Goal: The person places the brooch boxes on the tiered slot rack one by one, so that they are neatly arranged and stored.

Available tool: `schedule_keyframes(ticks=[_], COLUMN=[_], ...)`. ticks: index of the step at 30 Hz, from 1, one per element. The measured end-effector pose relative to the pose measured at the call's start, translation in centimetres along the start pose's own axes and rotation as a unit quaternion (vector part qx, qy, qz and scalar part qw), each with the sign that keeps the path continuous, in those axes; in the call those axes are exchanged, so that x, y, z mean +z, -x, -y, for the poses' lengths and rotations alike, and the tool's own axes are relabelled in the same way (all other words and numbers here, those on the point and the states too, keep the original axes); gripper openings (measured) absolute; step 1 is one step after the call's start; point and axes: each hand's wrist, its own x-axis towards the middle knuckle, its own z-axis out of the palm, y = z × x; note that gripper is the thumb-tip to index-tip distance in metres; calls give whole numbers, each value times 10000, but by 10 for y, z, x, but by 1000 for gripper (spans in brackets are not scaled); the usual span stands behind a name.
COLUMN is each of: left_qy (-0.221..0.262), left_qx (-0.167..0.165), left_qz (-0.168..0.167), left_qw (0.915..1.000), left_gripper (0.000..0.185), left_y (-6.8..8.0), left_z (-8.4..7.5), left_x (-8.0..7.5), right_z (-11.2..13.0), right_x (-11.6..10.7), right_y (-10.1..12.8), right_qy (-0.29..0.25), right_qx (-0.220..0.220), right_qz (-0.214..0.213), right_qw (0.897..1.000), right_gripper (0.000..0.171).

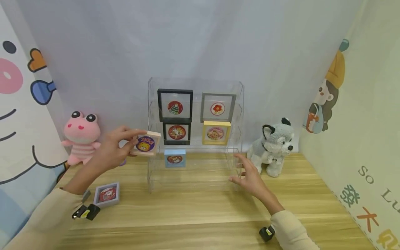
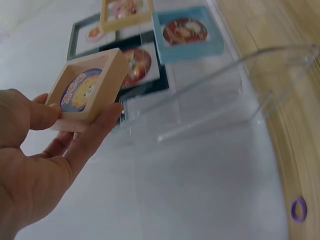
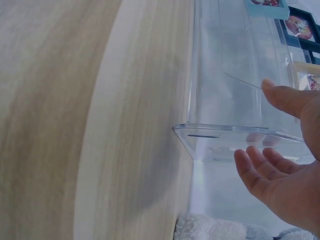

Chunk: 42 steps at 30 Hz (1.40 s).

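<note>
My left hand (image 1: 114, 147) pinches a small pale-wood-coloured picture frame (image 2: 94, 87) with a bear on a purple disc. It holds the frame beside the left side of a clear acrylic tiered rack (image 1: 200, 175). At the rack's lower right side is my right hand (image 3: 295, 165), thumb and fingers apart on either side of the clear side panel; whether they touch it I cannot tell. On the rack stand two black frames (image 1: 176, 143), a grey frame (image 1: 203, 107), a yellow frame (image 1: 217, 123) and a light blue frame (image 1: 175, 152).
A lilac-grey frame (image 1: 106, 202) with a red picture lies on the table (image 1: 193, 215), left of the rack. The pink plush frog (image 1: 82, 133) sits at the back left, a grey plush dog (image 1: 273, 149) right of the rack. A purple ring (image 2: 299, 209) lies left of the rack.
</note>
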Motion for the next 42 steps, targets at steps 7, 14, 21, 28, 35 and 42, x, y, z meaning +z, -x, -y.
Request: schedule_keyframes(ticks=[7,14,21,28,35,42], left_qy=[286,614,755,674,560,509], left_qx=[159,89,14,157,184,344], left_qz=[-168,89,284,71,-46,-60], left_qw=[9993,9980,9967,9976,9983,9981], left_gripper=[34,33,36,37,37,39], left_y=[-11,-24,-33,-42,-45,-46], left_z=[-20,-38,-50,-59,-56,-53], left_x=[33,63,95,138,167,185], right_z=[-1,0,0,0,-1,-2], right_x=[1,1,1,1,2,2], right_y=[-1,0,0,-1,-1,-1], right_qy=[17,13,58,24,39,78], right_qx=[26,-52,-80,-26,-18,-68], right_qz=[-31,-81,-117,-62,-76,-160], right_qw=[10000,10000,9999,10000,10000,9998], right_gripper=[79,79,79,79,79,80])
